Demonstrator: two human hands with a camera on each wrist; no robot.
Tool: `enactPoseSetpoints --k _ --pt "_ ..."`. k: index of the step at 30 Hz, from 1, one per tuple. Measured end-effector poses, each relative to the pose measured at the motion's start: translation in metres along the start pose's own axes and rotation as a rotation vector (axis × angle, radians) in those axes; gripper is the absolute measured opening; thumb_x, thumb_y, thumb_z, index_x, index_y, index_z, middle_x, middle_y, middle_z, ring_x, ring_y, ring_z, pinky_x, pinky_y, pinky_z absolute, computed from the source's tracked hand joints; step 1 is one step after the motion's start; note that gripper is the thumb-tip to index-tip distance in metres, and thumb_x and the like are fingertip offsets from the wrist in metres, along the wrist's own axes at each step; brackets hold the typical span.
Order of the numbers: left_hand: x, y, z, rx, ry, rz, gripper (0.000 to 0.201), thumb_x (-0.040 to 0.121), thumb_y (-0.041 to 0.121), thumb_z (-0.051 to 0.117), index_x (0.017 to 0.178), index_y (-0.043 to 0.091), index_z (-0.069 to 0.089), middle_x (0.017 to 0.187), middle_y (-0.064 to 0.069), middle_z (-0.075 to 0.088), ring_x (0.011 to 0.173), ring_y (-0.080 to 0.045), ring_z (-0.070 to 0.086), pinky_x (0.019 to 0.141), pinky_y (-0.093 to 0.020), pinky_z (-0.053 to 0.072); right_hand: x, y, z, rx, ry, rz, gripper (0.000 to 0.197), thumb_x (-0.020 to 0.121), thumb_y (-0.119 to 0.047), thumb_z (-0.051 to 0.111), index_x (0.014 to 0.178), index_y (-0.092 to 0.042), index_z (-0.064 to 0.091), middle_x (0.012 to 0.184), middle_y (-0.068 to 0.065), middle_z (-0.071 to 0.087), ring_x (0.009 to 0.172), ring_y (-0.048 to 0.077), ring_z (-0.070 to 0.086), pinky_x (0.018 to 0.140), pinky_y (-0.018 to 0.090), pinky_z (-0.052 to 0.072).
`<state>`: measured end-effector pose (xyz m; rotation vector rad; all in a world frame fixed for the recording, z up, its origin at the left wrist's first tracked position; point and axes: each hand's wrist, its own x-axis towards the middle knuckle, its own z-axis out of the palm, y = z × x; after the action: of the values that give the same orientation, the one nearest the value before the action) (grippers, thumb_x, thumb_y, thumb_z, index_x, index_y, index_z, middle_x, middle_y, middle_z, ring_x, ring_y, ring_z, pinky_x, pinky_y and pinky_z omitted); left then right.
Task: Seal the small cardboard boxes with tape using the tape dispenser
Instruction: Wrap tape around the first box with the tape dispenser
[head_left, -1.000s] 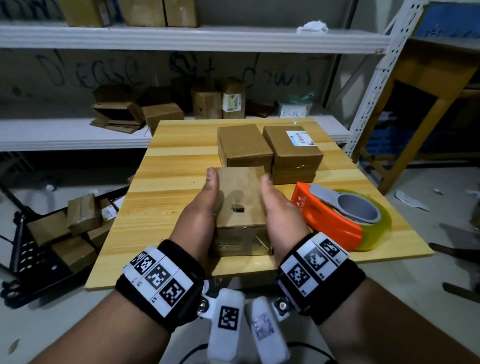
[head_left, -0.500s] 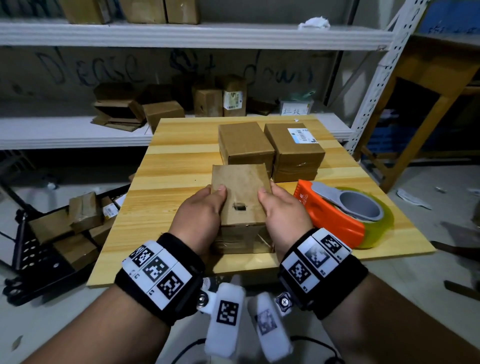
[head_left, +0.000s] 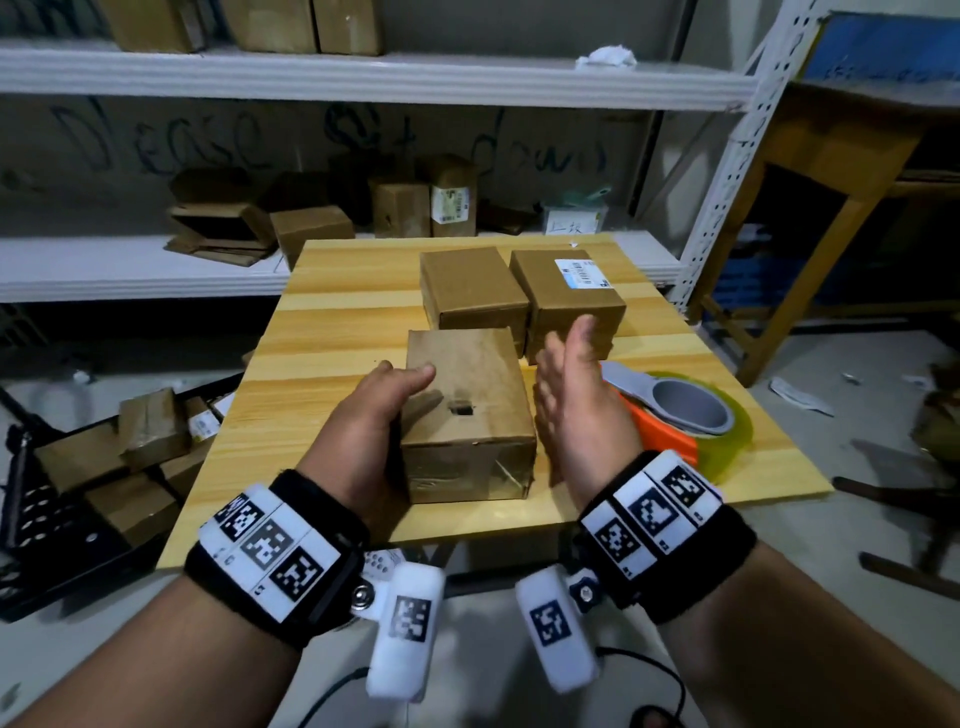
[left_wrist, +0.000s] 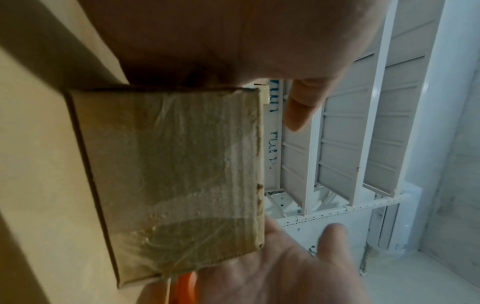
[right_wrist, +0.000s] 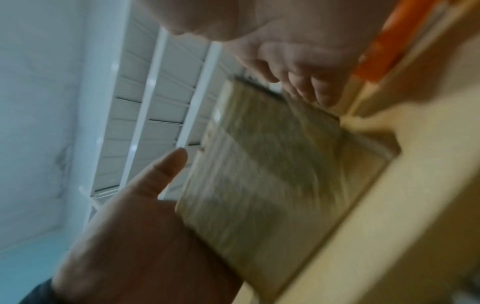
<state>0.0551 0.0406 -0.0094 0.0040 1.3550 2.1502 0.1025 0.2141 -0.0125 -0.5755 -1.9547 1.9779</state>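
Observation:
The near cardboard box (head_left: 467, 410) stands on the wooden table (head_left: 332, 353), with a small hole in its top and clear tape on its front face (left_wrist: 168, 174). My left hand (head_left: 384, 410) grips its left side, thumb (head_left: 418, 371) lying over the top edge. My right hand (head_left: 571, 374) hovers just right of the box, open and off it, palm facing the box. The orange tape dispenser (head_left: 670, 415) with its clear roll lies on the table right behind that hand. The right wrist view is blurred and shows the box (right_wrist: 272, 164) and my left hand (right_wrist: 142, 226).
Two more closed boxes (head_left: 470, 286) (head_left: 566, 301) stand side by side at the back of the table; the right one bears a label. White shelving (head_left: 130, 265) with more boxes runs behind. A black crate of boxes (head_left: 78, 493) sits on the floor at left.
My right hand has let go of the box's right side and swung away to the right, opening. The left hand keeps its hold, thumb now further over the top.

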Motion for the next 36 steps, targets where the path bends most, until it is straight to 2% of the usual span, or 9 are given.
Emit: enactPoseSetpoints --k 6,9,12,16,18,20,28,32,36 --pt "-0.004 0.001 0.002 0.078 -0.018 0.149 0.111 0.067 0.000 0.076 0.163 0.034 0.030 0.131 0.001 0.062 0.100 -0.029 0.074 0.065 -0.037 0.064 -0.002 -0.034 -0.046 -0.226 0.243 -0.033 0.031 0.097 -0.061 0.057 0.100 -0.033 0.069 0.096 -0.005 0.072 0.086 0.017 0.070 0.080 0.054 0.063" --pt "-0.005 0.000 0.002 0.088 0.031 0.160 0.102 0.072 0.000 0.079 0.159 0.032 0.038 0.136 0.001 0.064 0.106 -0.031 0.074 0.083 -0.050 0.063 0.006 -0.030 -0.068 -0.485 0.354 -0.139 0.030 0.093 -0.056 0.067 0.106 -0.029 0.069 0.094 -0.006 0.067 0.088 0.015 0.065 0.070 0.033 0.049" --pt "-0.007 0.002 0.006 0.075 0.044 0.177 0.101 0.072 0.001 0.079 0.159 0.029 0.037 0.139 -0.002 0.062 0.114 -0.034 0.070 0.093 -0.058 0.059 0.008 -0.028 -0.081 -0.877 0.313 -0.099 0.054 0.086 -0.069 0.066 0.124 -0.032 0.062 0.109 -0.003 0.068 0.101 0.020 0.065 0.084 0.039 0.054" --pt "-0.008 0.005 0.006 0.085 0.062 0.241 0.080 0.084 0.011 0.074 0.157 0.020 0.042 0.140 -0.001 0.057 0.096 -0.019 0.074 0.067 -0.031 0.063 0.012 -0.017 -0.084 -1.366 0.179 -0.012 0.095 0.082 -0.082 0.058 0.151 -0.023 0.033 0.134 0.005 0.067 0.120 0.033 0.065 0.101 0.049 0.051" --pt "-0.009 0.011 0.003 0.169 0.099 0.287 0.082 0.079 0.029 0.078 0.154 0.020 0.047 0.149 0.000 0.054 0.111 -0.016 0.067 0.081 -0.029 0.061 0.013 -0.014 -0.084 -1.424 0.125 0.006 0.107 0.082 -0.078 0.063 0.159 -0.020 0.016 0.137 0.005 0.066 0.120 0.033 0.065 0.101 0.047 0.051" --pt "-0.010 0.015 0.001 0.226 0.154 0.339 0.087 0.070 0.042 0.080 0.151 0.023 0.053 0.151 0.000 0.055 0.128 -0.018 0.059 0.105 -0.036 0.050 0.017 -0.013 -0.089 -1.426 0.114 -0.021 0.093 0.086 -0.069 0.067 0.154 -0.021 0.024 0.133 0.006 0.068 0.115 0.032 0.067 0.095 0.044 0.053" --pt "-0.017 0.037 0.001 0.532 0.409 0.654 0.027 0.097 0.023 0.070 0.124 0.026 0.070 0.118 0.008 0.074 0.110 -0.006 0.068 0.099 -0.034 0.055 0.001 -0.048 -0.094 -0.955 0.135 -0.488 0.047 0.098 -0.066 0.047 0.130 -0.036 0.063 0.102 -0.007 0.074 0.086 0.013 0.068 0.074 0.033 0.056" --pt "-0.030 0.042 0.015 0.449 0.245 0.621 0.025 0.095 0.035 0.067 0.115 0.021 0.073 0.109 0.001 0.079 0.100 -0.018 0.071 0.081 -0.036 0.055 -0.023 -0.059 -0.076 -0.693 0.075 -0.636 0.047 0.080 -0.081 0.050 0.098 -0.042 0.068 0.083 -0.029 0.064 0.080 -0.017 0.063 0.061 0.004 0.044" --pt "-0.032 0.034 0.024 0.360 0.058 0.475 0.056 0.078 0.064 0.076 0.107 0.017 0.078 0.108 -0.008 0.079 0.092 -0.023 0.069 0.071 -0.033 0.051 -0.030 -0.055 -0.065 -0.669 -0.003 -0.704 0.040 0.083 -0.074 0.058 0.107 -0.044 0.067 0.091 -0.036 0.063 0.089 -0.023 0.061 0.071 -0.002 0.043"
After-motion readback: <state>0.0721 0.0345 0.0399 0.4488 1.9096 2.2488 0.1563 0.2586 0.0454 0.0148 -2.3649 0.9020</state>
